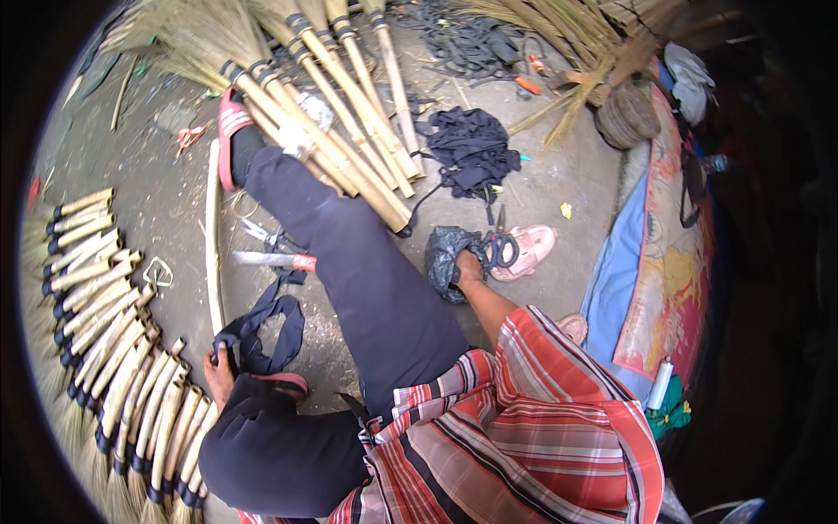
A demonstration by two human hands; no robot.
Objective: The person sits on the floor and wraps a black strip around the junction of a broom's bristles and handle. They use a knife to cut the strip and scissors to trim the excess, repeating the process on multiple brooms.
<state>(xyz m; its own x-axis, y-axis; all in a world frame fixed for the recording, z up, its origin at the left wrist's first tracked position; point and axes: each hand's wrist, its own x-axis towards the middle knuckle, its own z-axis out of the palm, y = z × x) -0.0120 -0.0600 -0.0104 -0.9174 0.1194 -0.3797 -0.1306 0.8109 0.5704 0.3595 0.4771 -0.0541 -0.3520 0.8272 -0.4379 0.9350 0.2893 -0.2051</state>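
At the lower left, my left hand (220, 375) is closed on the end of a black cloth strip (284, 327), whose rest loops over the ground beside my bent knee. My right hand (470, 269) reaches into a crumpled black plastic bag (443, 249), so its fingers are hidden. Touching that bag's right side are dark-handled scissors (501, 251), which lie partly over a pink sandal (532, 249). A knife with a red-wrapped handle (278, 260) rests by my outstretched leg, close to a second pair of scissors (257, 234).
Several grass brooms (349, 113) with bamboo handles lie ahead, some under my outstretched leg. Many more brooms (131, 349) are stacked along the left. A long pale stick (213, 236) lies near my left hand. Black cloth (471, 153) is heaped ahead; patterned bedding (663, 271) lies right.
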